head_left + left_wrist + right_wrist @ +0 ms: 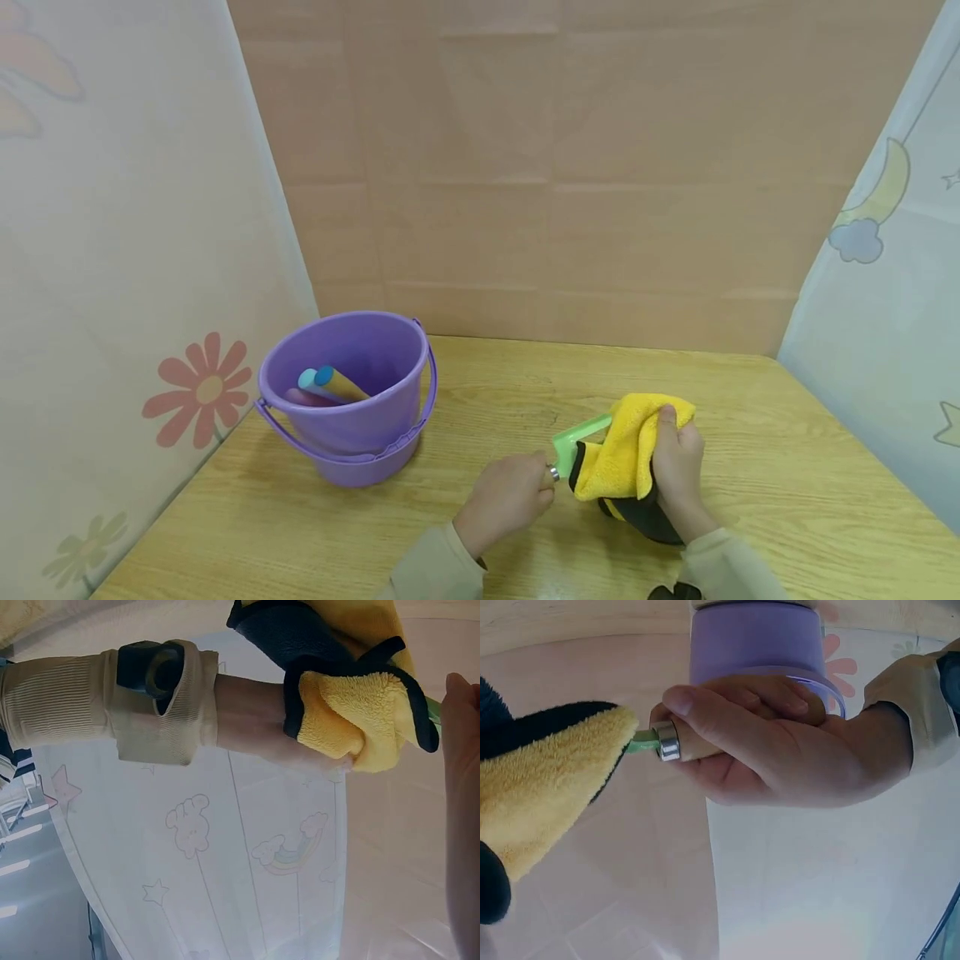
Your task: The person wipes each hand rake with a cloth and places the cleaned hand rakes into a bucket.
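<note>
My left hand (506, 500) grips the wooden handle (701, 744) of a small garden hand tool with a green metal head (566, 450) and a silver collar. The head's exact shape is partly hidden by a yellow cloth (626, 454) with black edging and a dark reverse side. Bunched in my right hand (681, 467), the cloth lies against the far part of the green head; the thumb presses on top of it. In the left wrist view, folds of the cloth (352, 712) cover most of the right hand's fingers. Both hands are above the table.
A purple bucket (367, 442) with a lowered handle stands on the wooden table (480, 400) at the left. Inside it are a light blue cylinder end and an orange handle (345, 386) with a blue end. Patterned white sheets flank the table; a tan sheet hangs behind.
</note>
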Available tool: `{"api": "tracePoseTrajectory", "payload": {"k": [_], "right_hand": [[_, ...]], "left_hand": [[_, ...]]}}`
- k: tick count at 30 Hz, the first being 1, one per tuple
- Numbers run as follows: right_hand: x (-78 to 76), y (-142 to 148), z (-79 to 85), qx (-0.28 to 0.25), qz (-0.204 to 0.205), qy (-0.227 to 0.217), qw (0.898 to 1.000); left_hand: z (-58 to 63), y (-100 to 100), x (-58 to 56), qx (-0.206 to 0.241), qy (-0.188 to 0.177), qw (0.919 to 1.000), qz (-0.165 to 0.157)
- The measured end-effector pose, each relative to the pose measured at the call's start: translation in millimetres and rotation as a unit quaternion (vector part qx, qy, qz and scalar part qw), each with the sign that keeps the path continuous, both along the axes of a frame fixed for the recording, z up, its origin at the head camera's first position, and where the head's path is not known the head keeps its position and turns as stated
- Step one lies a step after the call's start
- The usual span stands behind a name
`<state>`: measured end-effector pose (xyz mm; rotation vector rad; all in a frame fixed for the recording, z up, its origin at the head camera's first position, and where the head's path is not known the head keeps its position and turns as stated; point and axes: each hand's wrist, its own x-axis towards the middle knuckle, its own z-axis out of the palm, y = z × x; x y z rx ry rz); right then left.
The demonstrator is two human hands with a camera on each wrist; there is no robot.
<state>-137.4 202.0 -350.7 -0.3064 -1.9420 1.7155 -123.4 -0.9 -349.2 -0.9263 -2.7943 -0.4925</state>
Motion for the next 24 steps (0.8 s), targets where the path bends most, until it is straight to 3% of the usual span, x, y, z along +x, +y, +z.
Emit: {"api": "tracePoseTrajectory", "payload": {"k": [7, 10, 16, 21, 24], "right_hand": [[3.4, -4, 5.1, -0.077, -0.022, 0.11, 0.991], [3.2, -5, 7.7, -0.082, -0.031, 0.146, 0.985], [4.1, -2, 11.3, -0.111, -0.044, 0.147, 0.982], [4.7, 4, 15.6, -0.175, -0.053, 0.195, 0.964], [5.9, 4, 16.3, -0.172, -0.053, 0.216, 0.96]], "left_hand": [[-1.8, -3, -6.2, 0.025, -0.042, 0.9985, 0.022], [0.7, -4, -7.7, 0.029, -0.048, 0.9979, 0.032], [4.0, -9, -9.5, 0.051, -0.072, 0.995, 0.047], [2.7, -13, -12.4, 0.053, -0.073, 0.9937, 0.067], [2.6, -15, -13.8, 0.042, -0.074, 0.9937, 0.073]]}}
